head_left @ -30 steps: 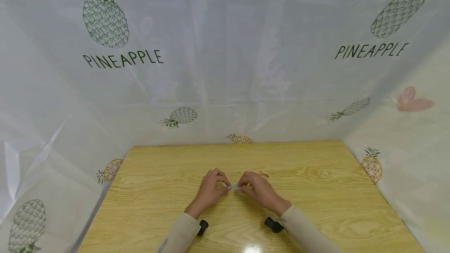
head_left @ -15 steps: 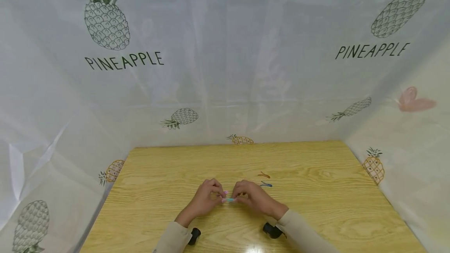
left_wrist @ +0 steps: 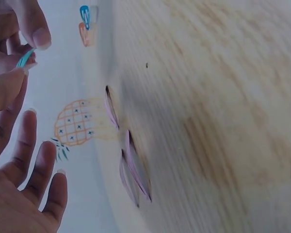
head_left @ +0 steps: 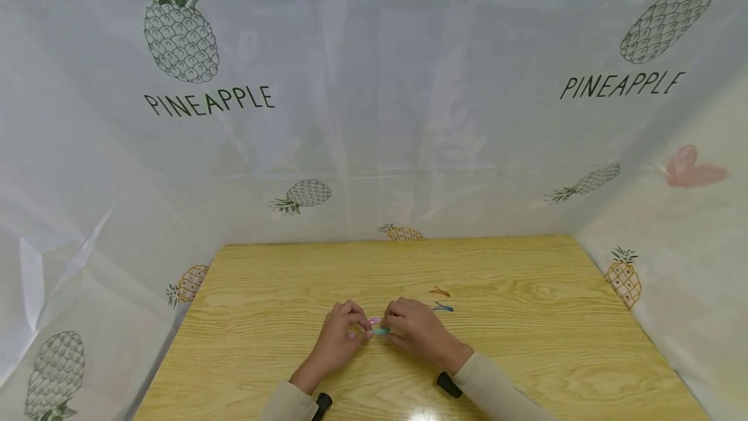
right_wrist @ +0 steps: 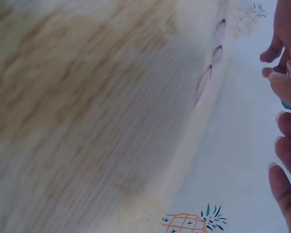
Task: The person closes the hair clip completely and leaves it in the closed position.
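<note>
A teal snap hair clip (head_left: 381, 331) is between my two hands over the table. My left hand (head_left: 337, 342) pinches one end of it with thumb and forefinger, its other fingers spread loosely in the left wrist view. At the other end my right hand (head_left: 419, 331) pinches the teal clip (right_wrist: 286, 104) between thumb and fingers. Parts of the clip hide behind fingertips. Pink hair clips lie on the table below the hands: one pink clip (head_left: 374, 321) between them, another pink clip (head_left: 350, 335) partly covered by the left hand. Three pink clips (left_wrist: 137, 167) show in the left wrist view.
Beyond the right hand, a blue hair clip (head_left: 443, 307) and an orange hair clip (head_left: 441, 292) lie on the wooden table (head_left: 526, 330). A white pineapple-print sheet (head_left: 397, 115) hangs around the table's back and sides. Black wrist-worn devices (head_left: 448, 384) sit under the sleeves.
Both hands have come nearer the body and slightly left with the teal clip. The blue clip and pink clips, hidden earlier, now show. More of the teal clip is visible.
</note>
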{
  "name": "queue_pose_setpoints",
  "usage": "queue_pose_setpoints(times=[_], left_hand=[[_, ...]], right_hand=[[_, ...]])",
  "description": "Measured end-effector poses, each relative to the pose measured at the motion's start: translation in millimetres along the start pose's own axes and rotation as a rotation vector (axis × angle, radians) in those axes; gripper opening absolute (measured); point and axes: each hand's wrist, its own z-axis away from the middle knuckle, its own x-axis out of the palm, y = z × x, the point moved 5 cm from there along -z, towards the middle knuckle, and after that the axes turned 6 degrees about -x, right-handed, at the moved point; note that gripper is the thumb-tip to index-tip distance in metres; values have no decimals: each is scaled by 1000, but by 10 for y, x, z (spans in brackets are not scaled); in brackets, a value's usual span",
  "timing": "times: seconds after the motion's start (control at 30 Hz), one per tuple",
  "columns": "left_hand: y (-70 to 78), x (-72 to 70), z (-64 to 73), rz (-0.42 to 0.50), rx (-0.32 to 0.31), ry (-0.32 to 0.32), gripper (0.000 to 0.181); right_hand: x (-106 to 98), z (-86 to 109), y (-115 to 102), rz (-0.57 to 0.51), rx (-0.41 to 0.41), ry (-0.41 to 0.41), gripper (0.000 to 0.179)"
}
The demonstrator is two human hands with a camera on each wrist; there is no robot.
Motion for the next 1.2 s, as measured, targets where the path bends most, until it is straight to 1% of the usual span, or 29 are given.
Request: queue_pose_setpoints(times=[0.13, 0.23, 0.3, 0.37, 0.47, 0.53, 0.6, 0.73, 0.9, 1.0, 1.1, 1.2], left_hand=[[-16, 13, 30, 11, -5, -7, 17], [-26, 19, 48, -44, 15, 20, 16], [-27, 25, 63, -125, 43, 53, 13], [-22, 34, 79, -235, 84, 92, 12], [-4, 49, 101, -383, 149, 134, 15], [4, 57, 107, -451, 187, 146, 18], [13, 54, 111, -496, 213, 149, 18], [7, 35, 107, -543, 229, 140, 17], [-34, 27, 91, -578, 214, 109, 15], [-53, 35, 75, -588, 209, 90, 14], [-63, 49, 54, -593, 208, 73, 13], [-80, 72, 32, -618, 204, 53, 12]], right_hand=[[22, -8, -35, 63, -54, 1, 22], [50, -8, -45, 97, -68, -9, 20], [69, -6, -45, 114, -69, -17, 20], [88, -7, -44, 122, -61, -30, 19], [110, -17, -40, 120, -39, -62, 19], [121, -28, -40, 108, -15, -87, 19], [131, -39, -40, 96, 7, -110, 18], [170, -59, -41, 78, 44, -152, 16], [242, -81, -45, 64, 96, -218, 11], [278, -90, -47, 76, 120, -254, 9], [296, -102, -49, 96, 130, -279, 7], [307, -108, -47, 105, 136, -300, 7]])
